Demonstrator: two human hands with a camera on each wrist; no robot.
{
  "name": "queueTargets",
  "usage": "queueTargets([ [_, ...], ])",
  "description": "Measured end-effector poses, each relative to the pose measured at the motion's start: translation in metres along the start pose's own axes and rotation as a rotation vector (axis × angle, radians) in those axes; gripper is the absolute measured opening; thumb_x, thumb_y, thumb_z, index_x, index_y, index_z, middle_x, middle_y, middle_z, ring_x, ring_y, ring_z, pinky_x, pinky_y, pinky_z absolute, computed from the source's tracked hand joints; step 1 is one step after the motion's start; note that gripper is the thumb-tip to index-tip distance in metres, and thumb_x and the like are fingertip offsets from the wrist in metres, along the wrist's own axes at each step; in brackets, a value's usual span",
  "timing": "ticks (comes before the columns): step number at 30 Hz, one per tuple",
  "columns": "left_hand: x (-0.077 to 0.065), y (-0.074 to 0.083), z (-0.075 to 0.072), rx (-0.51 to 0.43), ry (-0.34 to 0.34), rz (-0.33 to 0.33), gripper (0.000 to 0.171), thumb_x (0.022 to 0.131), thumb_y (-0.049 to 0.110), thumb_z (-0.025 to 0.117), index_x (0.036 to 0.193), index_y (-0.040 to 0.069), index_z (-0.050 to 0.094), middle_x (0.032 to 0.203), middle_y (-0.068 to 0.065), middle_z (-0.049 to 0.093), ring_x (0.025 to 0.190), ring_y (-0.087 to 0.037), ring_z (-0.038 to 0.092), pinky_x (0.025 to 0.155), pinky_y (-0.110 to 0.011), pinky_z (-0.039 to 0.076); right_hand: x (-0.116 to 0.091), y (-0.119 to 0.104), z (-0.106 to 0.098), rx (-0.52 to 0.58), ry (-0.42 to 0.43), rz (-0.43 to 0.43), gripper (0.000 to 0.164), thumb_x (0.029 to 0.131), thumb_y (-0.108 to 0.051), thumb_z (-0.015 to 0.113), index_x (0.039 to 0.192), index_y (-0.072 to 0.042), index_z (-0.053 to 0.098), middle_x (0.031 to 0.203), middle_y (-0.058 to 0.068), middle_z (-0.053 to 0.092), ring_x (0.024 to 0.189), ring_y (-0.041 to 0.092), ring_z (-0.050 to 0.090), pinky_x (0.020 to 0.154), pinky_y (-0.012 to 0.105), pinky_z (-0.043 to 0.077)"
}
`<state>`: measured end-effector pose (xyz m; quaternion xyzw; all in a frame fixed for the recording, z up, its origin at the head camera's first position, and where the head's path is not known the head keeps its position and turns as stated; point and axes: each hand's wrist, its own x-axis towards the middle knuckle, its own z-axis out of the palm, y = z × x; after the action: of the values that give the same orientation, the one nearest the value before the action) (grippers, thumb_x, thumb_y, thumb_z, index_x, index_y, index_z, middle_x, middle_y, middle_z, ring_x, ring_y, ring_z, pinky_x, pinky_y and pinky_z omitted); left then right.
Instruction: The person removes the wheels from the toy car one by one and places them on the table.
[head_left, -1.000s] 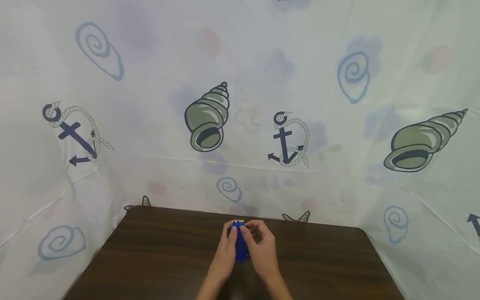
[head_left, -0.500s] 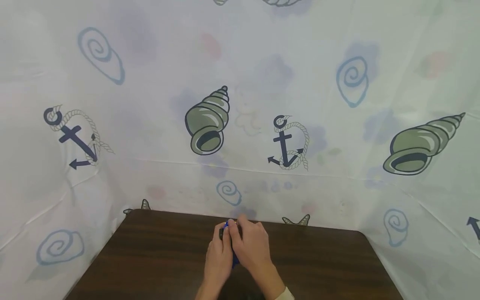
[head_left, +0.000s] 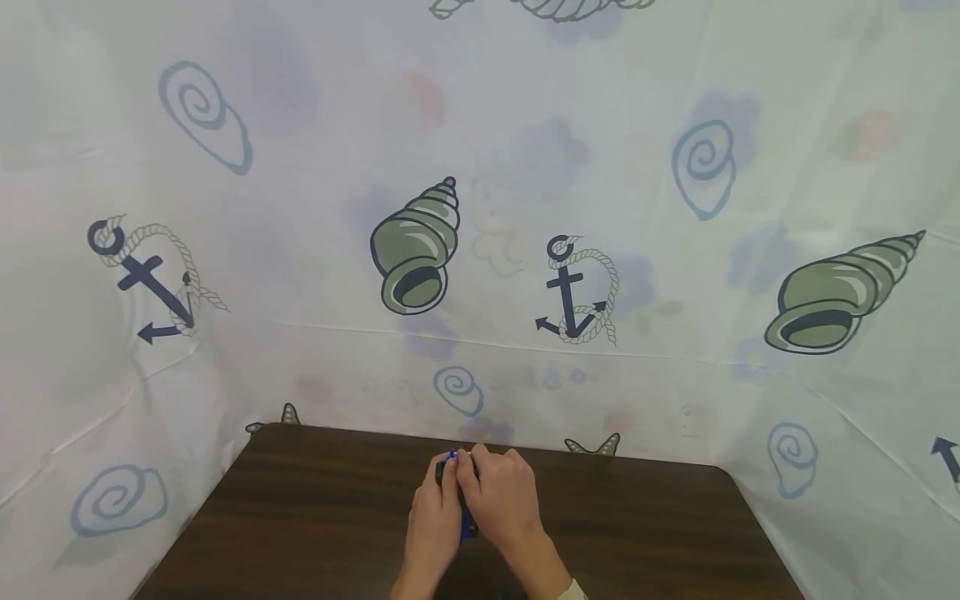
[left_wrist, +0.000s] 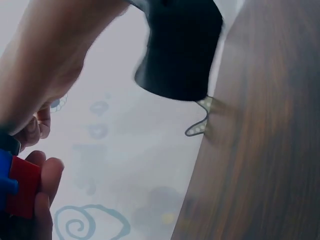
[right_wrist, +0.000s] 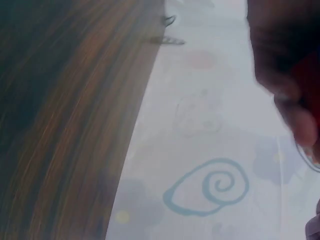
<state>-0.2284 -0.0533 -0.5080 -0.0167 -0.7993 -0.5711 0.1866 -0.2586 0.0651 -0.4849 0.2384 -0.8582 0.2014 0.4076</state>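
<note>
A small blue plastic toy (head_left: 468, 526) with dark parts is held between both hands over the table. In the left wrist view, its blue side and a red block (left_wrist: 24, 189) show, with fingers curled beside the red. Some of that red (right_wrist: 308, 85) also appears, dim, at the edge of the right wrist view. My left hand (head_left: 432, 527) grips the toy from the left, thumb along its top. My right hand (head_left: 507, 502) wraps it from the right and covers most of it. Between the hands, only strips of blue and a dark piece are visible; the toy's exact kind is unclear.
The dark wood table (head_left: 637, 525) spreads beneath the hands. A white curtain (head_left: 510, 167) printed with shells and anchors stands behind it and along both sides. A black device (left_wrist: 182, 50) sits by the other wrist in the left wrist view.
Earlier, both thumbs lay on the toy's blue top, with its yellow tip showing. The right hand has since closed over it, and both hands have shifted slightly left and tilted the toy.
</note>
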Motion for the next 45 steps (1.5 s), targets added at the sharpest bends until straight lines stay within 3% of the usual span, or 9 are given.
queueTargets([
  [7, 0.001, -0.004, -0.003, -0.093, -0.101, 0.005, 0.042, 0.120, 0.038, 0.035, 0.124, 0.008, 0.065, 0.085, 0.002, 0.065, 0.066, -0.009, 0.060, 0.061, -0.025, 0.051, -0.003, 0.006, 0.001, -0.081, 0.092, -0.119, 0.057, 0.118, -0.037, 0.034, 0.065, -0.018, 0.038, 0.048, -0.011, 0.025, 0.052, -0.001, 0.006, 0.053, 0.016, 0.018],
  [12, 0.004, -0.006, -0.004, -0.103, -0.136, -0.001, 0.043, 0.119, 0.039, 0.035, 0.127, 0.009, 0.065, 0.087, 0.001, 0.066, 0.069, -0.009, 0.061, 0.064, -0.025, 0.052, -0.002, 0.007, -0.001, -0.092, 0.123, -0.140, 0.056, 0.118, -0.034, 0.031, 0.065, -0.018, 0.039, 0.047, -0.010, 0.027, 0.055, -0.002, 0.005, 0.052, 0.015, 0.014],
  [23, 0.004, -0.008, -0.002, -0.131, -0.160, 0.000, 0.043, 0.120, 0.038, 0.032, 0.112, 0.010, 0.064, 0.087, 0.001, 0.062, 0.071, -0.009, 0.059, 0.066, -0.025, 0.051, -0.008, 0.010, 0.001, -0.082, 0.058, -0.108, 0.046, 0.111, -0.024, 0.045, 0.065, -0.017, 0.039, 0.047, -0.010, 0.028, 0.052, -0.001, 0.007, 0.050, 0.015, 0.011],
  [33, 0.003, -0.010, 0.002, -0.213, -0.187, -0.040, 0.045, 0.120, 0.038, 0.030, 0.114, 0.007, 0.062, 0.089, -0.002, 0.064, 0.073, -0.012, 0.062, 0.066, -0.026, 0.053, -0.008, 0.007, -0.005, -0.062, -0.034, -0.058, 0.037, 0.103, -0.018, 0.060, 0.070, -0.017, 0.043, 0.054, -0.011, 0.031, 0.049, 0.001, 0.017, 0.046, 0.017, 0.020],
  [35, 0.002, -0.010, 0.001, -0.250, -0.226, -0.067, 0.050, 0.120, 0.042, 0.027, 0.112, 0.006, 0.060, 0.087, -0.001, 0.062, 0.071, -0.011, 0.061, 0.065, -0.027, 0.053, -0.007, 0.006, -0.006, -0.065, -0.038, -0.058, 0.037, 0.102, -0.018, 0.061, 0.070, -0.016, 0.044, 0.054, -0.010, 0.032, 0.048, 0.002, 0.018, 0.046, 0.018, 0.022],
  [39, 0.002, -0.011, -0.005, -0.490, -0.379, -0.258, 0.077, 0.112, 0.070, 0.021, 0.111, 0.006, 0.063, 0.083, -0.002, 0.069, 0.065, -0.013, 0.066, 0.063, -0.030, 0.058, -0.005, 0.002, -0.010, -0.017, -0.053, -0.038, 0.035, 0.103, -0.015, 0.060, 0.071, -0.017, 0.045, 0.054, -0.012, 0.033, 0.049, 0.001, 0.019, 0.047, 0.016, 0.022],
  [42, 0.004, -0.009, -0.012, -0.636, -0.422, -0.377, 0.092, 0.101, 0.086, 0.021, 0.114, 0.007, 0.068, 0.084, -0.003, 0.075, 0.062, -0.017, 0.069, 0.062, -0.034, 0.061, -0.003, -0.001, -0.013, 0.040, -0.078, -0.026, 0.031, 0.104, -0.014, 0.058, 0.075, -0.018, 0.047, 0.055, -0.015, 0.033, 0.051, -0.001, 0.021, 0.050, 0.014, 0.022],
  [45, 0.005, -0.005, -0.017, -0.673, -0.426, -0.372, 0.090, 0.101, 0.086, 0.023, 0.120, 0.009, 0.067, 0.087, -0.002, 0.076, 0.065, -0.017, 0.070, 0.062, -0.034, 0.061, -0.002, -0.003, -0.015, 0.068, -0.104, -0.015, 0.029, 0.106, -0.017, 0.056, 0.078, -0.018, 0.048, 0.057, -0.016, 0.034, 0.052, -0.002, 0.023, 0.053, 0.014, 0.023],
])
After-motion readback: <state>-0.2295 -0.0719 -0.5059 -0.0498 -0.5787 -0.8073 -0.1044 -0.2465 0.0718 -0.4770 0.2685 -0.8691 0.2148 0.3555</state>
